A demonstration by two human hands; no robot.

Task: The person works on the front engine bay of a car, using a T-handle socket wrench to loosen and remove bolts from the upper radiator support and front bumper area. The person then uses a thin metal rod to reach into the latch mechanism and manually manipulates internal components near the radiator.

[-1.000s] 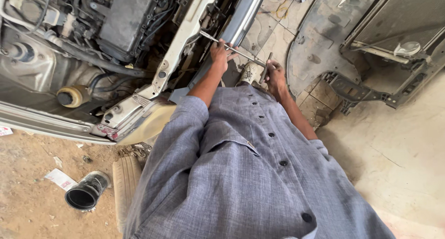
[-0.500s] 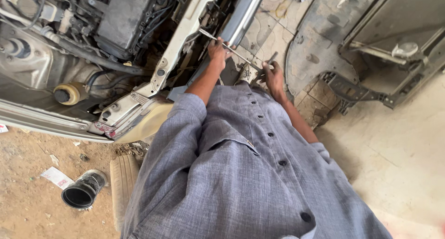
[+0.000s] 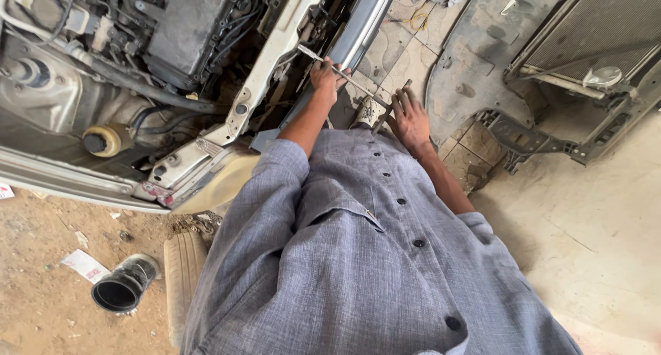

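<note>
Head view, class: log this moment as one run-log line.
left hand: grips long metal rod near white car frame | right hand: on rod's T-handle end | radiator: on floor

The place was a car repair workshop. An open engine bay (image 3: 138,45) with hoses and a yellowish fluid reservoir (image 3: 103,139) filled the upper left. A detached radiator (image 3: 585,38) and a grey plastic body panel (image 3: 475,59) lay on the worn tiled floor (image 3: 399,52), while a black rubber intake hose (image 3: 124,291) and a tyre (image 3: 182,272) rested on the dusty ground.
</note>
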